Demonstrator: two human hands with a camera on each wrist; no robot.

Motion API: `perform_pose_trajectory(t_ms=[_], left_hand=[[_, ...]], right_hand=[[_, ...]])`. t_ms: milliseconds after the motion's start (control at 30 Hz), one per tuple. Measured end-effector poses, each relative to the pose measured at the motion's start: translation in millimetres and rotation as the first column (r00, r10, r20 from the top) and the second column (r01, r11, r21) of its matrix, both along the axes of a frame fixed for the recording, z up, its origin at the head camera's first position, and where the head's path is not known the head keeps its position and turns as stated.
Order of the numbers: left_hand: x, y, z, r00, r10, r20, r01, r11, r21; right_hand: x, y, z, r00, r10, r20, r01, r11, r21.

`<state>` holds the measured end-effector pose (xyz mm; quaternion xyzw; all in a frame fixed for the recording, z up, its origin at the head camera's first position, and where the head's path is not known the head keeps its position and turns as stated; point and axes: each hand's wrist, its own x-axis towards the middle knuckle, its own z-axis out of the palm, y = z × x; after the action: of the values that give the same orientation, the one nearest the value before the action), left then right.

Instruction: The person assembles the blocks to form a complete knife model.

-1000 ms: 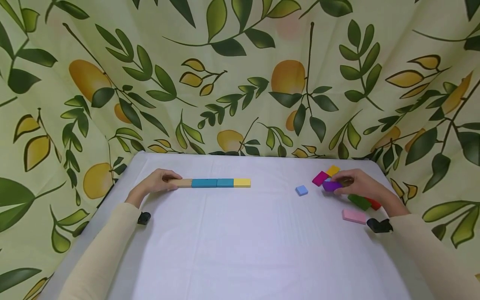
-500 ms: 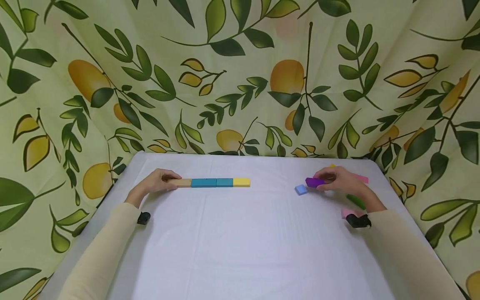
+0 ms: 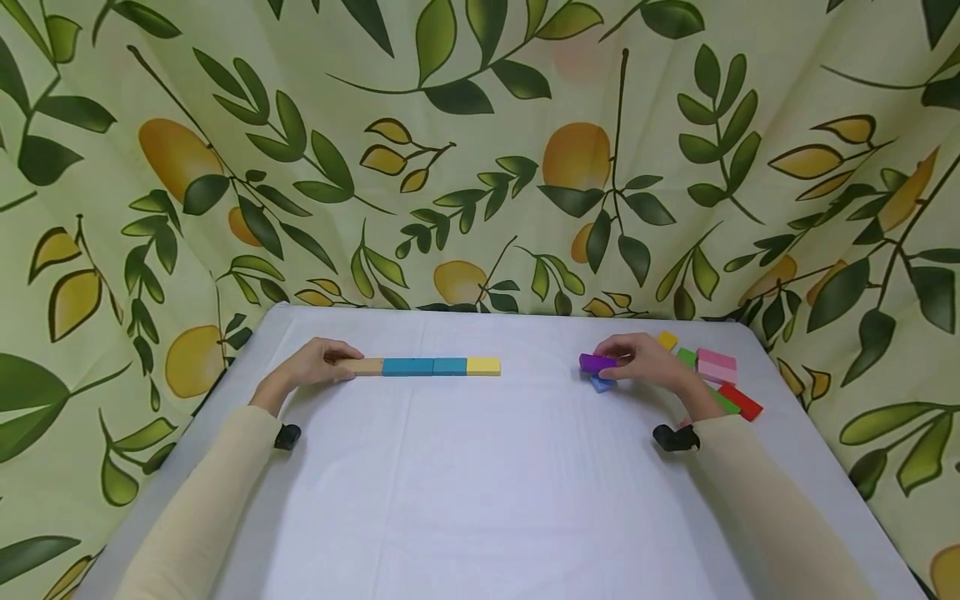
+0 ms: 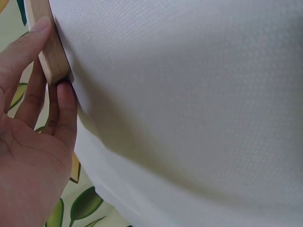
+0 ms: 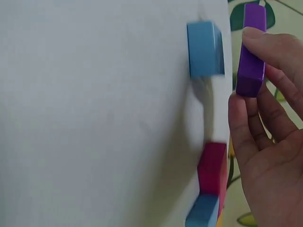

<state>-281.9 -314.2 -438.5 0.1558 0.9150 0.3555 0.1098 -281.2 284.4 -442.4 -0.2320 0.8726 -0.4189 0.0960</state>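
Well apart: purple block [image 3: 597, 363], edge of block row [image 3: 418, 367].

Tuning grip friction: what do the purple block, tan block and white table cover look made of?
Purple block: glossy, probably painted, from its sheen; core hidden, possibly wood.
Tan block: probably bare wood, matte, with faint grain.
White table cover: probably matte woven fabric, from the fine texture and creases.

A pale cream-green curtain [image 3: 502, 125], printed with dark green leaves [image 3: 459, 98] and orange fruit [image 3: 576, 154], hung in loose folds behind and beside a white-covered table [image 3: 480, 500]. Soft light gave the table's surface a faint lilac tinge.
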Motion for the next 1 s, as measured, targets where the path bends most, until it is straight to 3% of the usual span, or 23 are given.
perform_pose_trajectory(t_ms=[200,233,633,1000], left_hand=[[-0.1,-0.1,-3.6,1.0,0.007,0.006,-0.007,1.0,-0.002],[-0.3,0.0,-3.9,1.0,0.007,0.005,-0.007,1.0,0.0],[-0.9,0.0,-2.3,1.0,0.007,0.011,-0.007,1.0,-0.003],[-2.2,-1.4,-3.1,1.0,0.005,0.008,-0.005,1.0,0.003]], right_hand=[[-7.2,-20,-5.6,0.999,0.023,0.034,-0.023,1.0,-0.003],[-11.4,-20,-11.4,0.999,0.027,0.031,-0.027,1.0,-0.001],[-20.2,-62,-19.0,0.995,0.101,0.02,-0.102,0.994,0.032],[-29.1,-103,-17.0,0.996,0.086,0.027,-0.088,0.991,0.103]])
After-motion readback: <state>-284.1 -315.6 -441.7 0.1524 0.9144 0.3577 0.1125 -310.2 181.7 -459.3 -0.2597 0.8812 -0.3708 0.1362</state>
